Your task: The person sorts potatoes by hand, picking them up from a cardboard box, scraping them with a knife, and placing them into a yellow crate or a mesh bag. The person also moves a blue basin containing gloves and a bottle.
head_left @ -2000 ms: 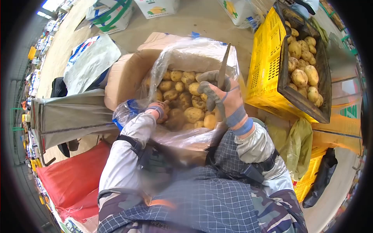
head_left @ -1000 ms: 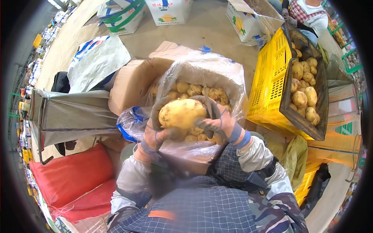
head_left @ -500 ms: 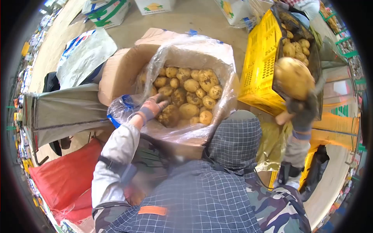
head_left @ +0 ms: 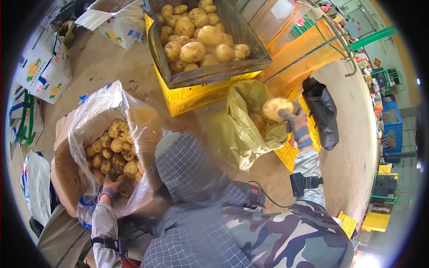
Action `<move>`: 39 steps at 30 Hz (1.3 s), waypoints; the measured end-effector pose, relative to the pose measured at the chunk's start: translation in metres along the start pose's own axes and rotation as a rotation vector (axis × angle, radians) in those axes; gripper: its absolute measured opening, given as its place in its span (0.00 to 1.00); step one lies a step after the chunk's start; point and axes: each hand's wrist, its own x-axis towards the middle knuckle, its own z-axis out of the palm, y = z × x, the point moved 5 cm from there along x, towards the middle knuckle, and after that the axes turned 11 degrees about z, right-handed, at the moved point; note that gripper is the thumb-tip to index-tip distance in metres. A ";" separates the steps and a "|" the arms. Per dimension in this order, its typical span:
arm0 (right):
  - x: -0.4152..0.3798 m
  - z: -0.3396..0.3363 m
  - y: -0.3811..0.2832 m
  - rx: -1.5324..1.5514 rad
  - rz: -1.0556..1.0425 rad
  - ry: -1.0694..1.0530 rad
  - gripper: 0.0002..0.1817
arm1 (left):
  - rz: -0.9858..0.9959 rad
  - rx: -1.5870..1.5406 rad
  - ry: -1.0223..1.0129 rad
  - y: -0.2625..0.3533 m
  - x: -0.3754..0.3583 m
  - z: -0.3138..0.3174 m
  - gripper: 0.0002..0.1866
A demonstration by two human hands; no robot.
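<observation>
My right hand (head_left: 298, 123), in a dark glove, is closed on a large potato (head_left: 276, 108). It holds the potato over the right side of the open mouth of a yellow-green woven sack (head_left: 241, 134), where other potatoes show inside. At the left, my left hand (head_left: 112, 184) reaches over the near edge of a cardboard box (head_left: 64, 178) lined with clear plastic. Its fingers are apart and rest against the soil-marked potatoes (head_left: 117, 145) in the box; the fingertips are partly hidden among them.
A yellow crate (head_left: 178, 100) with a dark liner (head_left: 214, 73) full of potatoes stands ahead. Right of the sack are a yellow crate (head_left: 288, 156) and a black bag (head_left: 322, 114). Orange netting (head_left: 304, 53) hangs on a metal frame. White printed cartons (head_left: 49, 71) stand at far left.
My view has swung right. My right hand has carried the potato from beside the lined yellow crate to the sack's mouth. My left hand stays at the cardboard box.
</observation>
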 end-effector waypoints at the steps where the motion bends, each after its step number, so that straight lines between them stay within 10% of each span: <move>1: -0.017 0.013 -0.015 -0.235 0.054 0.000 0.39 | -0.027 0.039 0.009 -0.024 0.004 0.009 0.56; 7: 0.059 0.092 0.057 -0.827 -0.270 -0.306 0.49 | -0.077 -0.053 0.078 -0.149 0.033 0.042 0.61; 9: 0.044 0.086 0.058 -0.887 0.129 -0.609 0.40 | -0.093 -0.027 0.147 -0.123 0.034 0.037 0.61; 10: 0.070 0.096 0.090 -1.291 -0.213 -0.684 0.36 | -0.093 -0.016 0.169 -0.097 0.031 0.041 0.61; 12: 0.089 0.097 0.131 -1.512 -0.542 -0.561 0.26 | -0.111 0.002 0.161 -0.017 -0.010 0.017 0.59; 14: 0.078 0.093 0.153 -1.104 -0.442 -0.416 0.22 | -0.082 -0.002 0.214 0.026 -0.028 -0.010 0.57; 18: 0.114 0.085 0.162 -1.476 -0.597 -0.207 0.24 | 0.190 -0.553 0.164 0.074 -0.072 -0.066 0.48; 19: 0.128 0.067 0.149 -1.166 -0.359 0.058 0.28 | 0.265 -0.769 0.124 0.093 -0.088 -0.078 0.45; 21: 0.055 0.051 0.040 -0.722 -0.402 0.091 0.38 | 0.356 -0.968 0.081 0.142 -0.140 -0.111 0.43; 24: -0.046 0.070 -0.082 -0.362 -0.623 0.011 0.27 | 0.494 -1.401 0.048 0.162 -0.170 -0.107 0.39; 28: -0.239 0.184 -0.179 0.045 -0.844 -0.716 0.19 | 0.575 -1.706 -0.035 0.160 -0.173 -0.099 0.34; 31: -0.340 0.280 -0.181 -0.393 -1.325 -0.686 0.26 | 0.527 -1.848 0.027 0.152 -0.176 -0.099 0.29; 34: -0.391 0.355 -0.176 -0.648 -1.088 -0.929 0.29 | 0.488 -1.954 0.123 0.148 -0.174 -0.104 0.28; 39: -0.408 0.388 -0.171 -1.028 -1.150 -0.864 0.31 | 0.669 -1.245 0.544 0.149 -0.187 -0.135 0.31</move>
